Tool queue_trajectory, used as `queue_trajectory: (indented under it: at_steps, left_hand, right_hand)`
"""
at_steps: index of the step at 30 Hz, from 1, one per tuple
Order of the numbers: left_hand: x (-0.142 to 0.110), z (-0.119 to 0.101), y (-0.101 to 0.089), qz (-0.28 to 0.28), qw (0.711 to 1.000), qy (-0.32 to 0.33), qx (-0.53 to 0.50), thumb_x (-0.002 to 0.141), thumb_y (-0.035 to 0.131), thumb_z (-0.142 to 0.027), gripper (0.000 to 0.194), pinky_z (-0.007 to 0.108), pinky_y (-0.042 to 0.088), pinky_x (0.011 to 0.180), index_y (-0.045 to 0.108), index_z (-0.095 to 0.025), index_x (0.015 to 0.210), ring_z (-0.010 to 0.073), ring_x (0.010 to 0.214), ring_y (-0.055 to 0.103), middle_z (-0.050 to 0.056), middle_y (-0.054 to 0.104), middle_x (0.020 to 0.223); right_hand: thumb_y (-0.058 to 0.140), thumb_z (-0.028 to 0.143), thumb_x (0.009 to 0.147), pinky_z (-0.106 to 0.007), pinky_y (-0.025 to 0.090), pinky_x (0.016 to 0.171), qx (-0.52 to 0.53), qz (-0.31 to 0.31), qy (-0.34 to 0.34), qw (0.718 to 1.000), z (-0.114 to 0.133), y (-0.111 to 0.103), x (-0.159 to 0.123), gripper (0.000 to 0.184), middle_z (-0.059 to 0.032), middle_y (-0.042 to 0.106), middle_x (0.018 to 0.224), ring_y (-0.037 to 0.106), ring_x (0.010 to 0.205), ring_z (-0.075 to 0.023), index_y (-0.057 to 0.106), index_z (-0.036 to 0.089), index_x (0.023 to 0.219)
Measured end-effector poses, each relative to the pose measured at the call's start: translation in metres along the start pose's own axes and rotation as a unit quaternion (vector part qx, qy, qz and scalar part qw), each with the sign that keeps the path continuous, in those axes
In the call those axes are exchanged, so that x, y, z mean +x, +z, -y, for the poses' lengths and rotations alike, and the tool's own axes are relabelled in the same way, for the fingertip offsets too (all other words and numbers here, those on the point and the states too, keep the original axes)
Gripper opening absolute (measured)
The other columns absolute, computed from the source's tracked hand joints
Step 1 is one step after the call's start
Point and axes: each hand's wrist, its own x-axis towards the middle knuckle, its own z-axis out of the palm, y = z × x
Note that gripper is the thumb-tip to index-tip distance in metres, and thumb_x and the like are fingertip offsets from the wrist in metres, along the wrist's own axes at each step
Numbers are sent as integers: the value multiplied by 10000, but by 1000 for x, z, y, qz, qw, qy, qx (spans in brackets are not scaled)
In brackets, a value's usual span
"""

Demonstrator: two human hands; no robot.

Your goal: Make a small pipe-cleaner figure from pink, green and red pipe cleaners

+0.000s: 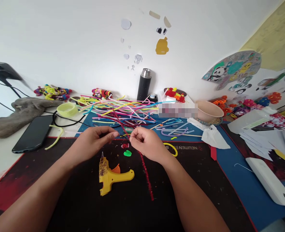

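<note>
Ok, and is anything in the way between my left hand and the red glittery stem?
Nothing visible stands between your left hand and the red glittery stem in your right hand. The yellow glue gun and green piece lie on the black mat, nearer you, outside that gap.

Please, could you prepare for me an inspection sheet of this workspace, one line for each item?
Surface: dark mat with red edging; small specks scattered on it.
Job's things: red glittery stem slanting across the mat; yellow glue gun on its side; green piece nearby.
Clutter: heap of coloured stems behind the hands; phone at left; crumpled tissue at right.
Left hand: raised, thumb near forefinger; anything held cannot be made out.
Right hand: fingers closed on the red glittery stem.
Cables: black cable looped near the phone; on the glue gun, nothing seen.
Surroundings: white wall with stickers; dark flask upright before it.
</note>
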Motion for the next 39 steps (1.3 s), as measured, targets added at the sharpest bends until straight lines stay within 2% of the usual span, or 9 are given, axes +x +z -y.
queue_trajectory:
  at_steps: [3,5,10,14,21,27,33,36,39]
  left_hand:
    - [0,-3,0,70,991,-39,-107,904,749,-606,406,304,511,635,834,-228,1028,222,702,644,54,776,825]
    - [0,-5,1,56,982,-50,-173,895,775,-593,419,311,510,643,829,-217,1070,210,697,619,62,756,817]
    - [1,-5,2,10,961,-67,-266,796,883,-549,347,303,473,604,794,-213,791,181,650,567,45,695,732]
    - [4,4,-10,23,932,-84,-352,804,897,-401,240,274,455,609,772,-196,807,158,704,582,33,708,808]
    - [9,-3,-49,-50,846,-63,-527,815,840,-292,216,205,296,429,643,-204,828,77,488,316,-71,465,603]
    - [13,0,-38,-33,852,-73,-518,821,844,-345,221,218,296,416,683,-193,827,81,469,376,-46,543,597]
    - [15,10,-27,-25,867,-97,-489,745,914,-419,327,198,326,414,735,-164,846,103,501,503,1,631,635]
    - [15,9,-28,-28,873,-97,-477,703,952,-448,392,193,342,423,744,-145,839,108,516,531,13,650,642]
    - [14,8,-31,-40,879,-94,-466,653,975,-498,456,193,337,430,731,-148,814,106,512,533,8,653,637]
  right_hand:
    - [620,297,980,-221,382,553,60,38,19,997,2,6,-1,106,60,580,661,525,556,-105,646,210,925]
    - [629,275,974,-215,367,529,82,69,30,994,4,13,-2,87,57,591,668,518,536,-96,646,205,925]
    - [672,228,949,-199,362,510,127,115,42,984,9,27,-5,77,79,557,635,498,501,-81,621,206,895]
    - [691,356,991,-214,403,515,158,149,34,976,10,25,-5,165,61,600,680,531,520,-96,652,206,935]
    - [802,500,947,-259,465,728,-44,160,-33,986,24,35,-24,384,20,738,908,669,786,-152,734,246,1227]
    - [839,576,896,-389,498,989,-261,169,-75,947,25,55,-52,565,-87,728,1178,688,1115,-295,719,232,1328]
    - [803,419,931,-393,511,975,-317,144,-57,936,22,68,-54,399,-102,737,1151,687,1099,-299,729,213,1265]
    - [794,311,881,-343,503,851,-259,136,-55,955,30,70,-52,248,-74,758,1023,692,960,-260,766,199,1100]
    - [777,303,857,-283,466,710,-52,122,-6,991,33,66,-49,209,-23,748,917,655,787,-185,772,209,1044]
